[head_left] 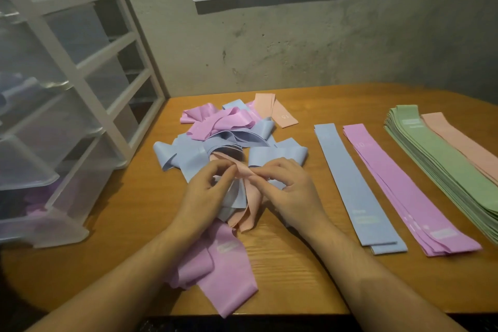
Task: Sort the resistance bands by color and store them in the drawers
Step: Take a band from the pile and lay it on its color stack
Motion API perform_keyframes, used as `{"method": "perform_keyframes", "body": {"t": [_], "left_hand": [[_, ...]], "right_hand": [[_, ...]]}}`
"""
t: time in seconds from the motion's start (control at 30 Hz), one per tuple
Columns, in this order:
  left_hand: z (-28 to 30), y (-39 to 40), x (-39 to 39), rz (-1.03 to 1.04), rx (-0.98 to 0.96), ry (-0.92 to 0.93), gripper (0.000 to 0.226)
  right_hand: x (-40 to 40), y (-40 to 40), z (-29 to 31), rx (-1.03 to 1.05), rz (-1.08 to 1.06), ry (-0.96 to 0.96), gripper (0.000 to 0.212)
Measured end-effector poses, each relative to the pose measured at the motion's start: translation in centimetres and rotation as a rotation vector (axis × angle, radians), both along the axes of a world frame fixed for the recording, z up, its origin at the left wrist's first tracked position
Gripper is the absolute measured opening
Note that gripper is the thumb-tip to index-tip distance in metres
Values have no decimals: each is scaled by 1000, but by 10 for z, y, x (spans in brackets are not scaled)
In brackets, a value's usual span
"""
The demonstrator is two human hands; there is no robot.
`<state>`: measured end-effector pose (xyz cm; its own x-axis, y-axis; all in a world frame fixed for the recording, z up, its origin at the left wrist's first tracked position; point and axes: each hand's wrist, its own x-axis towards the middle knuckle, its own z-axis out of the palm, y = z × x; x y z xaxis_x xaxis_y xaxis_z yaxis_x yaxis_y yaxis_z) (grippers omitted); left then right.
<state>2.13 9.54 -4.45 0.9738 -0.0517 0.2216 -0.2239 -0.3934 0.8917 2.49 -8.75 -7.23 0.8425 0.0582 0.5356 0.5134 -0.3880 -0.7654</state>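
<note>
Where the wooden table (296, 272) meets the near edge, a loose pink band (223, 269) lies crumpled between the two forearms, one end hanging toward the table edge.

Just beyond it, both hands work on one peach band (249, 207). The left hand (200, 191) pinches the upper end of the band between thumb and fingertips. The right hand (288, 191) pinches the same end from the opposite side, fingers curled. The two sets of fingertips nearly meet. The rest of the peach band hangs down, twisted, to the tabletop between the wrists.

Directly behind the hands lies the unsorted heap (223, 137): blue bands in front, pink bands behind them, and flat peach bands (277, 112) at the far right of the heap.

To the right of the hands, sorted stacks lie side by side, each running from near to far:
- blue stack (355, 186), nearest the hands;
- pink stack (404, 194), just beside the blue;
- green stack (442, 164), the thickest, further right;
- peach stack (466, 145), lying on top of the green along its right side.

At the left, a translucent drawer unit (62, 105) in a white frame stands on the table against the wall. Its lower drawers (35, 178) are pulled partly out. Purple-pink material shows through the bottom drawer (40, 221); the contents of the others cannot be made out.
</note>
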Motion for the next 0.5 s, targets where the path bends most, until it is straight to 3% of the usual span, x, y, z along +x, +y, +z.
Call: {"method": "perform_keyframes", "body": {"t": [0.23,0.4,0.5], "left_hand": [[22,-22,0,31,-288,302,25],[26,-21,3,29,-343,308,15],[34,-23,0,1,-305,289,16]], "right_hand": [[0,-2,-2,77,32,-48,13],[-5,-4,4,123,69,-53,7],[-8,-3,8,269,102,31,15]]}}
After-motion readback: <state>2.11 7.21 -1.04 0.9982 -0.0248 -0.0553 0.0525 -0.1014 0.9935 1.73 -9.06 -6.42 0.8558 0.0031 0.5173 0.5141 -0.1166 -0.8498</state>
